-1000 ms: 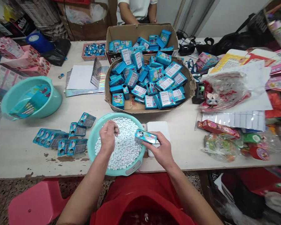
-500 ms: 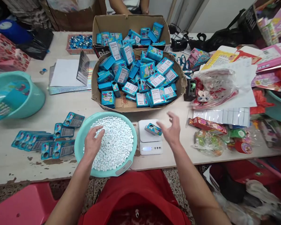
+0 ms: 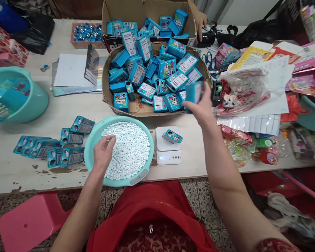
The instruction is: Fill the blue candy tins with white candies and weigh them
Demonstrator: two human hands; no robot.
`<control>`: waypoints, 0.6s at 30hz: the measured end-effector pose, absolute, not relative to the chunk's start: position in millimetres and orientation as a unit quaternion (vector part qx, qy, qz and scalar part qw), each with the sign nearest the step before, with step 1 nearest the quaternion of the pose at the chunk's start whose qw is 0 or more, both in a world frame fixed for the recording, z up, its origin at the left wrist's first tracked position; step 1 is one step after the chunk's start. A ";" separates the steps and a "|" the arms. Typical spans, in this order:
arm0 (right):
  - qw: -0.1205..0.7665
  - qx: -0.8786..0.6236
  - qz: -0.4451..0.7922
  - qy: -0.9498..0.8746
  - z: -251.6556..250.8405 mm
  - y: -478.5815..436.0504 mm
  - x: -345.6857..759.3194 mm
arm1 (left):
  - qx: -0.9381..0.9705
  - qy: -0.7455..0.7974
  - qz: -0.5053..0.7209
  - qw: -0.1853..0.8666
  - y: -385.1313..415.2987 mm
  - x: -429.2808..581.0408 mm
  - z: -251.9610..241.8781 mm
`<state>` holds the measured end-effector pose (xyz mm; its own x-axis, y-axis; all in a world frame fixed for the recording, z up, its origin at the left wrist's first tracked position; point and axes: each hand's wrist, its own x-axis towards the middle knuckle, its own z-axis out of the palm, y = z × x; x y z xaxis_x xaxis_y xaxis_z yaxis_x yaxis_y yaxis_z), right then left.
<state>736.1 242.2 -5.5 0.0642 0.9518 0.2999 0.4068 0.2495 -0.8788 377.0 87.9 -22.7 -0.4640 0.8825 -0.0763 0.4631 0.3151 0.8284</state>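
My left hand (image 3: 103,153) rests in the teal bowl (image 3: 92,144) of small white candies (image 3: 130,148), fingers curled in a pinch among them. My right hand (image 3: 201,106) is stretched out to the near right edge of the round cardboard tray (image 3: 108,101) and is closed on a blurred blue box (image 3: 193,92). One small blue box (image 3: 172,136) lies on the white scale (image 3: 168,154), just right of the bowl. The tray is heaped with several more blue boxes (image 3: 157,75).
Flattened blue boxes (image 3: 56,150) lie left of the bowl, and beyond them is a second teal bowl (image 3: 18,101). Another person's hand (image 3: 199,21) touches the back cardboard box (image 3: 147,10). Bags, toys and papers (image 3: 252,94) crowd the right. A pink stool (image 3: 28,224) stands below left.
My right hand has set the small blue box on the scale, reached to the tray and taken hold of another blue box. My left hand has stayed in the candies.
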 end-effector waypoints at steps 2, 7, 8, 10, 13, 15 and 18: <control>0.537 -0.549 0.308 -0.561 -7.3 189.3 755.8 | 0.446 0.764 0.379 0.273 87.7 376.6 -24.5; 0.551 -0.663 0.375 -0.341 -57.0 62.6 774.0 | 0.542 0.726 0.347 0.242 97.5 406.4 -20.4; 0.543 -0.678 0.393 -0.302 -69.0 43.8 773.3 | 0.576 0.705 0.339 0.237 101.2 417.1 -18.7; 0.532 -0.697 0.411 -0.249 -87.9 14.5 769.9 | 0.644 0.658 0.317 0.227 109.5 439.9 -15.7; 0.523 -0.707 0.422 -0.220 -100.9 -10.1 763.5 | 0.728 0.589 0.280 0.211 123.6 473.5 -15.1; 0.529 -0.707 0.419 -0.212 -102.9 -15.9 760.0 | 0.786 0.532 0.241 0.201 133.7 495.9 -18.8; 0.551 -0.693 0.424 -0.193 -103.5 -15.3 755.5 | 0.876 0.433 0.133 0.168 147.8 531.9 -29.7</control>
<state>755.5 -15.3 -103.5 0.5658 0.7347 -0.3742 -0.1990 -0.3188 -0.9267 531.9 147.8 -29.7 0.5897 0.8029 0.0871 0.7139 -0.5686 0.4087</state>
